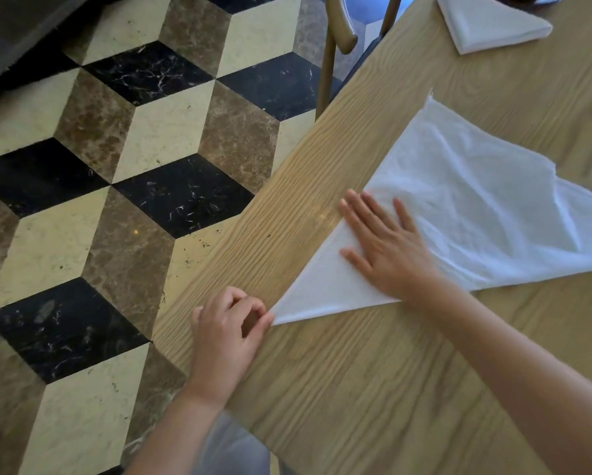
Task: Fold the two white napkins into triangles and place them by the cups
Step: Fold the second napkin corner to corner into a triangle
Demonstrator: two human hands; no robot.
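One folded napkin (490, 25) already lies at 1 o'clock on the table (373, 389); cups not visible. Second napkin (476, 207), centre-right, is a loose triangle. Left hand (227, 332) pinches its 7 o'clock corner; right hand (387, 245) presses flat, fingers spread. Further folding and placing probably remain.

White napkins (486, 207), tan table (373, 389), black-cream-brown cube-patterned floor (116, 166).
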